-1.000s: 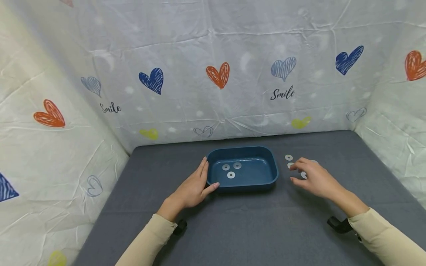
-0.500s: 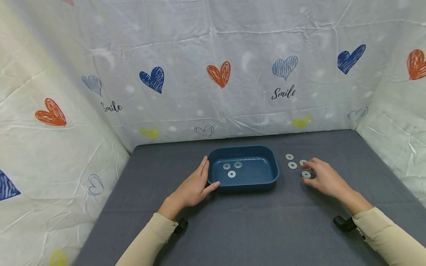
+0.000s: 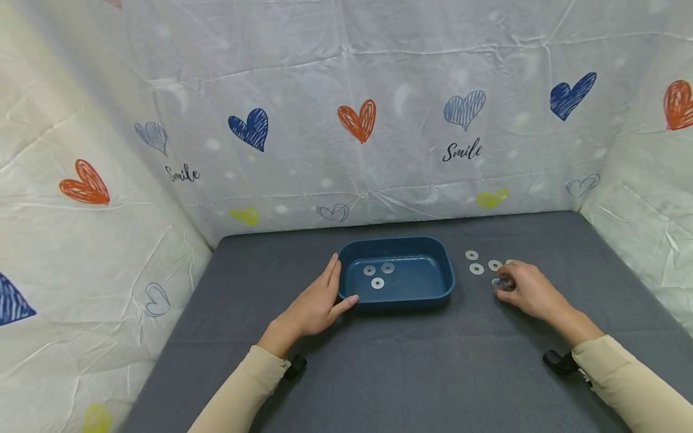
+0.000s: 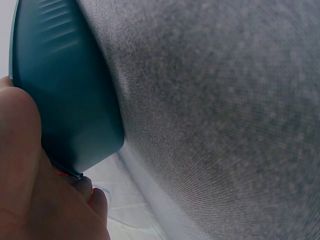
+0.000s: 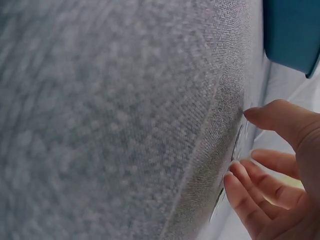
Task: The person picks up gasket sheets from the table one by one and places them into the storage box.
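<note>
Lying at the fingertips of the right hand [image 3: 527, 290] in the head view is a round, silver-grey washer with a centre hole [image 3: 495, 283], metal by appearance, on the dark grey, cloth-covered counter [image 3: 417, 373]. The hand partly covers it; its tilt cannot be determined. Four matching loose washers [image 3: 473, 269] lie near, beyond that hand and toward its left, one partly hidden. A dark blue, round-cornered rectangular tray [image 3: 417, 279], apparently plastic, stands farther left, its long axis running left to right across the person's front; three seated washers [image 3: 374, 283] lie on its floor. The left hand [image 3: 311, 310] lies against the tray's left end, fingers straight, thumb at the near corner.

Left wrist view: the thumb reaches the tray's rim and the fingers show past its far corner; no washer is visible here.

Right wrist view: the thumb and bent fingers stand apart, a thin washer rim between them. Whether it is pinched cannot be told.

Governing relation, as judged: the right hand is the nearer to the washer, and the tray's short right end faces it from the left, across a strip of counter.
</note>
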Demonstrator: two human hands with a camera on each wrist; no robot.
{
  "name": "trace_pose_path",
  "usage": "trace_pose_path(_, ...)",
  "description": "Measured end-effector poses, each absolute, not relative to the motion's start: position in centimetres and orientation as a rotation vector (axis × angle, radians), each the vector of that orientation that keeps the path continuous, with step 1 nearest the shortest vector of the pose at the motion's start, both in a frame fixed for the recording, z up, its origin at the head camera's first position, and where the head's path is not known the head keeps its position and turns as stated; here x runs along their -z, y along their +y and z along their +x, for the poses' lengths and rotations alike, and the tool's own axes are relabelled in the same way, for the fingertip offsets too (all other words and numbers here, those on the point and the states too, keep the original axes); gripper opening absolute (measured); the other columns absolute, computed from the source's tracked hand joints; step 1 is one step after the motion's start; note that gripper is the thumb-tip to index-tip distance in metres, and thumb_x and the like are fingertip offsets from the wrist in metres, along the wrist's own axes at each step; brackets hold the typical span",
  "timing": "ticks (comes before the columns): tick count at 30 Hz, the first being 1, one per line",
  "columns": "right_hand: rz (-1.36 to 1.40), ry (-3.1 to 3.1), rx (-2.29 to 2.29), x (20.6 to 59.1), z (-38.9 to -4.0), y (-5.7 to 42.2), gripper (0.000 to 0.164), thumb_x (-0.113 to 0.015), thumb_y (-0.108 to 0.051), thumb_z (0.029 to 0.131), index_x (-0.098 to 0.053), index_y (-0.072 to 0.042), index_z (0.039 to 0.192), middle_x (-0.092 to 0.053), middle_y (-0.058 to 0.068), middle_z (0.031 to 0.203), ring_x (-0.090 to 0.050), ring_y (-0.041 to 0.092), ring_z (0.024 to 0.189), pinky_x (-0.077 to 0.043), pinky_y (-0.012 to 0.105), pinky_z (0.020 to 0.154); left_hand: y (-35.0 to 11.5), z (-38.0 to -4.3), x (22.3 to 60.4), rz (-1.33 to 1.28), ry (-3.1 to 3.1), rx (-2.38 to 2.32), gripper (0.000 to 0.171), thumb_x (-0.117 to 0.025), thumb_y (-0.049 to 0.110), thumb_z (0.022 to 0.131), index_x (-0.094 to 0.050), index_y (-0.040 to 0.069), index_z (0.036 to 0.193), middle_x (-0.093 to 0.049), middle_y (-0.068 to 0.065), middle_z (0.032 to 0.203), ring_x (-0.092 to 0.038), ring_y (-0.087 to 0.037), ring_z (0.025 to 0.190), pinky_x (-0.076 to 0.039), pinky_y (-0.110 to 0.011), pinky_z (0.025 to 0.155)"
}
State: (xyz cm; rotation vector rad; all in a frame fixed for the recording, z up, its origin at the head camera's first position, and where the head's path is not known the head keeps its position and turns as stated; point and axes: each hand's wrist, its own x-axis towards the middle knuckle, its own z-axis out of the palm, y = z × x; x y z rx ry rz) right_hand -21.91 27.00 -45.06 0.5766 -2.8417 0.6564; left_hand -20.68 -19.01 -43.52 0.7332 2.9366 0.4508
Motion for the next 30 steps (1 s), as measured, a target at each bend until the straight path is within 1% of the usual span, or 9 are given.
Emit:
trace_pose_path(7, 0.519, -2.850, -0.680, 45.1, -22.1, 26.7, 0.020, -0.081, -0.010, 0.082, -0.072, 0.003, 0.095, -0.062, 0.005, 0.079, -0.056, 0.014, 0.071, -0.048, 0.037, 0.065, -19.0, -20.7, 43.6, 0.728, 2.938, -0.450, 0.097, -0.036, 0.067, 0.104, -0.002, -0.002, 0.162, 0.008, -0.016, 0.171, -0.010, -0.031, 0.157, -0.022, -0.049, 0.123)
trace_pose_path(15, 0.460, -2.892, -0.742, 45.3, -22.4, 26.8, 0.025, -0.079, -0.012, 0.084, -0.074, 0.005, 0.101, -0.068, 0.007, 0.083, -0.062, 0.018, 0.074, -0.053, 0.043, 0.069, -19.0, -20.7, 43.7, 0.725, 2.933, -0.434, 0.096, -0.036, 0.066, 0.104, -0.001, -0.002, 0.163, 0.008, -0.016, 0.171, -0.010, -0.031, 0.157, -0.022, -0.048, 0.123)
trace_pose_path(23, 0.549, -2.872, -0.737, 45.2, -22.7, 27.3, 0.020, -0.081, -0.011, 0.082, -0.075, 0.004, 0.093, -0.070, 0.006, 0.081, -0.063, 0.018, 0.073, -0.053, 0.040, 0.068, -18.9, -20.6, 43.8, 0.727, 2.939, -0.441, 0.097, -0.037, 0.067, 0.104, -0.002, -0.002, 0.163, 0.005, -0.017, 0.171, -0.011, -0.030, 0.157, -0.022, -0.048, 0.123)
trace_pose_path(30, 0.561, -2.902, -0.738, 44.9, -23.4, 27.3, 0.015, -0.082, -0.013, 0.081, -0.073, -0.001, 0.084, -0.068, 0.000, 0.075, -0.060, 0.013, 0.069, -0.051, 0.037, 0.066, -19.1, -20.7, 43.9, 0.728, 2.949, -0.439, 0.097, -0.036, 0.067, 0.103, -0.002, -0.002, 0.163, 0.007, -0.016, 0.171, -0.012, -0.031, 0.157, -0.023, -0.049, 0.123)
